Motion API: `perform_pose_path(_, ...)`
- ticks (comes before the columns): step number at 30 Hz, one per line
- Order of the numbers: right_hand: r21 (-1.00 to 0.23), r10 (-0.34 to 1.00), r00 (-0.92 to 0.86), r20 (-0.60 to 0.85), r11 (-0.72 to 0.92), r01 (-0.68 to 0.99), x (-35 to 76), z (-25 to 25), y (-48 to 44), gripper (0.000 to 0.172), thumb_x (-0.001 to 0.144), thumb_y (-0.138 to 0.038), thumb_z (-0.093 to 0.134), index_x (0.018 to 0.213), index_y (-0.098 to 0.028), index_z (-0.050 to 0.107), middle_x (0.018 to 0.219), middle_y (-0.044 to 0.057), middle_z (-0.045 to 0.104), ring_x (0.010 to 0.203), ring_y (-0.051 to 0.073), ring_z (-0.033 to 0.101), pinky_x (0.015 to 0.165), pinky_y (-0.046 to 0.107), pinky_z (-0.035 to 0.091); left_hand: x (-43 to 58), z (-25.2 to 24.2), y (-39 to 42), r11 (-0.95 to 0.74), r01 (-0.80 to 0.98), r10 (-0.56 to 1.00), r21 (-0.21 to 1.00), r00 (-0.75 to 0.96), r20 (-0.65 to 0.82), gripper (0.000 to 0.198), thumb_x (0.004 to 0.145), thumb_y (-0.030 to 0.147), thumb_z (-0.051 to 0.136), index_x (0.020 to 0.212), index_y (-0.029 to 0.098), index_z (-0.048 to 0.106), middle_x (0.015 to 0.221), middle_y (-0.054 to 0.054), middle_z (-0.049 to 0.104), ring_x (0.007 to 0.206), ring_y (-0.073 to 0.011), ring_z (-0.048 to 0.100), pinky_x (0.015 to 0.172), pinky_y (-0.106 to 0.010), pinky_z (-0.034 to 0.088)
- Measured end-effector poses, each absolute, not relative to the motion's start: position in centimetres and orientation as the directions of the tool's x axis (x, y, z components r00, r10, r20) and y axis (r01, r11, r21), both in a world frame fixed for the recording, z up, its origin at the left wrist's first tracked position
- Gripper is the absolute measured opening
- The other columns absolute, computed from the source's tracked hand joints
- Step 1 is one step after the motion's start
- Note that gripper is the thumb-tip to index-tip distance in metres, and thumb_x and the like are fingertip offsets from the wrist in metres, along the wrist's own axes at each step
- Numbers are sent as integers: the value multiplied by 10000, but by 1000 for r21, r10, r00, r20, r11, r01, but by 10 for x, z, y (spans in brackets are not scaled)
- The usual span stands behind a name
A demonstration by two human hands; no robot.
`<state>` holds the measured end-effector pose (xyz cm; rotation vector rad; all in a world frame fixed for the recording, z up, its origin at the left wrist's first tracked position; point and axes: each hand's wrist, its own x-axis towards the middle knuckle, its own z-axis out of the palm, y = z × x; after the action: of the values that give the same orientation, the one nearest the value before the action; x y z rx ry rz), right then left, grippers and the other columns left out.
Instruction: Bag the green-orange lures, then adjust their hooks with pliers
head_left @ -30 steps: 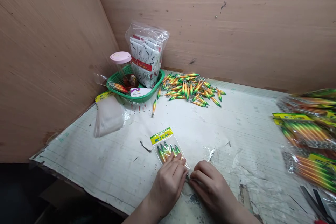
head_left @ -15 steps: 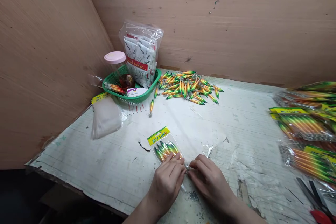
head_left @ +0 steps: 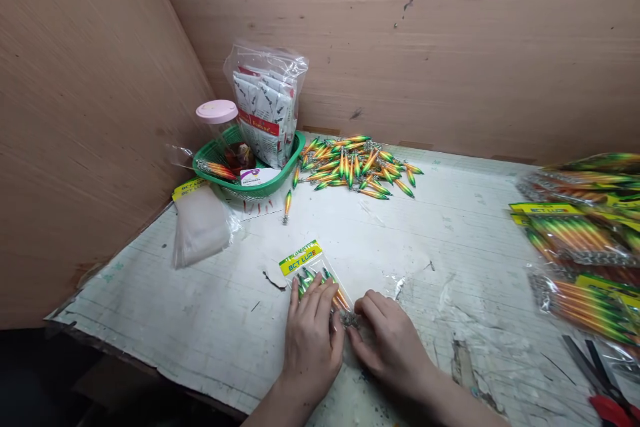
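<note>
A clear bag of fishing lures [head_left: 341,297] with a yellow "BCT LURE" header [head_left: 301,258] lies at the front middle of the table. Several green-and-orange lures are inside, their metal hooks toward the bag's lower end. My left hand [head_left: 313,333] rests flat over the bag, its fingers stretched out across the lures and covering part of them. At the bag's lower right end, my right hand [head_left: 385,337] has its fingers curled, with thumb and forefinger closed on the plastic beside the hooks.
Loose lures [head_left: 355,167] are heaped at the back, right of a green basket [head_left: 265,188] holding a pink-lidded jar and packets. Clear bags [head_left: 200,223] lie at left. Filled lure packs [head_left: 580,237] are piled at right, with scissors [head_left: 600,377] in front.
My left hand has flattened, its fingers spreading further up and across the bag. My right hand has shifted slightly left along the bag's lower end. The view has moved slightly.
</note>
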<state>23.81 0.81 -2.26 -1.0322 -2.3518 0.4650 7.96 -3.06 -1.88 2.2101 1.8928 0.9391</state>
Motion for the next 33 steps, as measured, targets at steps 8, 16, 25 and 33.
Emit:
perform_pose_path(8,-524,750,-588,302,646,555,240,-23,12,106,824,-143,526,863,-212,456,744,16,547,641,161,503,584,271,398,79,-15,-34,-233,867,932,440,70,355,460,778,47,448,1217,148,543,1210,-157,633,1224,-326,538,1027,-702,353)
perform_pose_path(16,-568,661,-691,292,701,431,253,-15,24,150,857,-82,461,790,-216,471,717,9,556,645,133,532,566,221,423,73,-19,-32,-423,847,832,323,222,509,329,875,57,451,1151,116,620,1168,-128,693,1155,-274,614,956,-499,537)
perform_pose_path(25,-559,666,-669,331,709,429,250,-21,22,166,924,-142,454,789,-205,526,703,12,540,626,135,513,557,232,421,73,-20,-31,-456,847,791,273,245,561,297,891,67,475,1141,92,635,1142,-125,707,1122,-302,633,920,-502,558)
perform_pose_path(33,-549,669,-635,385,719,425,246,-22,19,118,895,-118,458,874,-207,533,722,14,551,631,137,522,564,229,428,77,-22,-33,-416,852,817,317,198,542,289,889,103,495,1146,115,629,1162,-114,701,1138,-288,625,946,-504,539)
